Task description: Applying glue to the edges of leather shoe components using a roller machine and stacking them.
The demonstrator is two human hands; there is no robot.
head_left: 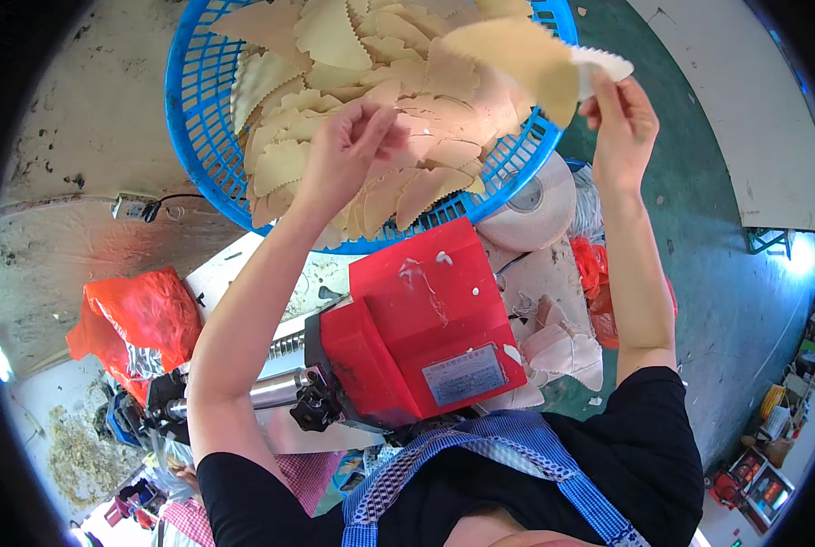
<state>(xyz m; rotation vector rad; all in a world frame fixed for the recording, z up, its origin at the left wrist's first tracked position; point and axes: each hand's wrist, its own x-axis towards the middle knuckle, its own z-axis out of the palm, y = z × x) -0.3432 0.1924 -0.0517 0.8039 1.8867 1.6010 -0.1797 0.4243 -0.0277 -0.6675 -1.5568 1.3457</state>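
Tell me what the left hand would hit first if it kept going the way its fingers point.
The left hand points into the blue basket, so it would probably meet the heap of tan zigzag-edged pieces right at its fingertips. How far it hovers above them is unclear.

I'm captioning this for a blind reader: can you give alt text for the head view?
The right hand lifts a tan zigzag-edged piece above a blue basket heaped with them, while the left hand rests on the pile. A red machine sits below.
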